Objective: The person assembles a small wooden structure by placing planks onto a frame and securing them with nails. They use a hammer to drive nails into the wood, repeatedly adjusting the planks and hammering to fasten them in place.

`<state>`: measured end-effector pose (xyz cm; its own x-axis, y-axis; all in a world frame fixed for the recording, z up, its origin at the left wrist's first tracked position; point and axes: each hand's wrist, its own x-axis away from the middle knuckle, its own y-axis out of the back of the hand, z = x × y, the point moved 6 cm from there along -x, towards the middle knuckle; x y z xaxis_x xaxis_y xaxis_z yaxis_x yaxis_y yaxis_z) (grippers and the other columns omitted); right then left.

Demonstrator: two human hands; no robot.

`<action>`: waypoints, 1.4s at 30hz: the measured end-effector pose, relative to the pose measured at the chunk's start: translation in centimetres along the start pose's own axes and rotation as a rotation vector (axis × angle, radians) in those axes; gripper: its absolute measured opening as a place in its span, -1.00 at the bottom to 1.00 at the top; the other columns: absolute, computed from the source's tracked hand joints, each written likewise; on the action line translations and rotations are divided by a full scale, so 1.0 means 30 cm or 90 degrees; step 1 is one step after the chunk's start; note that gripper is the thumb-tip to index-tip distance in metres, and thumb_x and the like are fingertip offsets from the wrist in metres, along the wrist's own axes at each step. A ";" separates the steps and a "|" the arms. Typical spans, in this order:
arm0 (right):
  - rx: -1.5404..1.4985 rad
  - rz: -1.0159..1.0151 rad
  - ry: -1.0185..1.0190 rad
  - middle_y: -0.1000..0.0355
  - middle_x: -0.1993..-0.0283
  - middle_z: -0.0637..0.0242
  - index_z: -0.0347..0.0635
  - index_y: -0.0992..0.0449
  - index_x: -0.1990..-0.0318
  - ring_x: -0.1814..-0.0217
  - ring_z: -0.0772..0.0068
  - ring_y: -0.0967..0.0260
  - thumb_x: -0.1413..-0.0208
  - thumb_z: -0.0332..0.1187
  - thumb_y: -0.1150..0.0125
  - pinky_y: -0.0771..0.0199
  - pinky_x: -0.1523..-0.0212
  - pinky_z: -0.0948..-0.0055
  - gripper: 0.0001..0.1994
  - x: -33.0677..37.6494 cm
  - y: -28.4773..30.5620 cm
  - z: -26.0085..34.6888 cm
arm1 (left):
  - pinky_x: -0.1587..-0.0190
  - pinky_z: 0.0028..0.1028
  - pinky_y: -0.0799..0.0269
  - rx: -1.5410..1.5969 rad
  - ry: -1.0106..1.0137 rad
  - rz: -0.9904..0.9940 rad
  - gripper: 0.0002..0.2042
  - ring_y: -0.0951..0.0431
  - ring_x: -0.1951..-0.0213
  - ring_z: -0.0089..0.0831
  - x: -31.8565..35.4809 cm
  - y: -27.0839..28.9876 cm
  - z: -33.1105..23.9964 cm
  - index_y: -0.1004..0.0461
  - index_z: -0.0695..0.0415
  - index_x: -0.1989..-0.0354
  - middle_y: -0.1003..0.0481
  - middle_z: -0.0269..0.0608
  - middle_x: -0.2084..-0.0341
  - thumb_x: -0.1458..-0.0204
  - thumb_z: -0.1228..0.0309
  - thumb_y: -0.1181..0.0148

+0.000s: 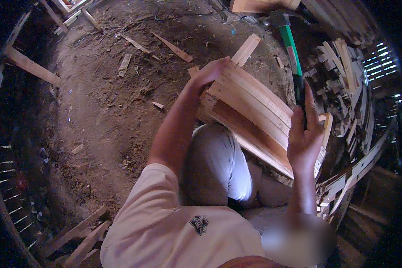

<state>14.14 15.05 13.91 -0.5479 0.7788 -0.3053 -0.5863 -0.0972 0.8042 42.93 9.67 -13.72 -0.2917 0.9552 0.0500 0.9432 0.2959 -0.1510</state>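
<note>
My right hand [306, 143] was closed around the black grip of a hammer with a green shaft and dark metal head [292, 50], its head pointing away from me and well apart from the work. A long box of reddish-brown wooden boards [257, 100] lay slantwise in front of me, just beyond my knee in pale trousers [216, 156], its hollow side partly turned toward me. My left hand [215, 72] rested over the box's far left corner; the fingers were hidden, so I cannot tell how tightly they gripped. Near that hand, a short flat strip of pale wood [247, 50] jutted past the box's edge. Around us was a brown dirt floor [98, 89] scattered with splinters, and to the right a heap of cut timber [341, 85].

I judge the step in hand to have been steadying the box between hammer blows. A next blow would have called for a firm left hold, fingers away from the striking spot, and a controlled swing; no nail was discernible.
</note>
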 end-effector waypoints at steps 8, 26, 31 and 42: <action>0.034 0.080 0.020 -0.51 -0.15 -0.17 -0.09 -0.37 -0.39 -0.23 0.27 -0.51 -0.37 -0.47 -0.08 -0.46 -0.19 0.29 -0.55 -0.016 -0.031 0.013 | -0.24 -0.12 -0.32 -0.331 0.116 -0.170 -0.41 -0.47 -0.22 0.06 -0.002 0.097 0.028 -0.53 0.33 -0.05 -0.50 0.25 -0.10 -0.39 -0.03 0.18; 0.039 0.131 0.019 -0.48 -0.24 -0.07 -0.18 -0.34 -0.40 -0.25 0.28 -0.49 -0.33 -0.53 -0.06 -0.46 -0.16 0.32 -0.52 -0.020 -0.039 0.014 | 0.13 -0.25 -0.44 -0.155 0.119 -0.147 -0.42 -0.57 0.28 -0.31 0.236 0.004 -0.093 -0.61 0.37 0.20 -0.64 -0.02 0.36 -0.36 -0.02 0.04; 0.042 0.113 0.018 -0.46 -0.25 -0.12 -0.19 -0.34 -0.40 -0.34 0.28 -0.41 -0.36 -0.49 -0.06 -0.35 -0.28 0.36 -0.54 -0.014 -0.060 -0.026 | 0.20 -0.23 -0.43 -0.068 0.046 -0.171 -0.43 -0.54 0.34 -0.35 0.239 0.008 -0.085 -0.61 0.36 0.25 -0.61 -0.07 0.44 -0.35 -0.03 0.01; 0.160 0.258 -0.031 -0.52 -0.10 -0.21 -0.06 -0.33 -0.42 0.03 0.42 -0.56 -0.35 -0.46 -0.08 -0.52 0.07 0.34 -0.51 -0.019 -0.071 -0.053 | 0.13 -0.24 -0.47 -0.163 0.075 -0.171 -0.44 -0.60 0.27 -0.30 0.222 0.016 -0.097 -0.61 0.41 0.18 -0.65 -0.04 0.35 -0.35 0.02 0.00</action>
<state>14.77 13.82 11.56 -0.6703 0.7380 0.0781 -0.1653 -0.2510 0.9538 41.90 16.17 -10.57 -0.5274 0.8325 0.1695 0.8493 0.5110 0.1328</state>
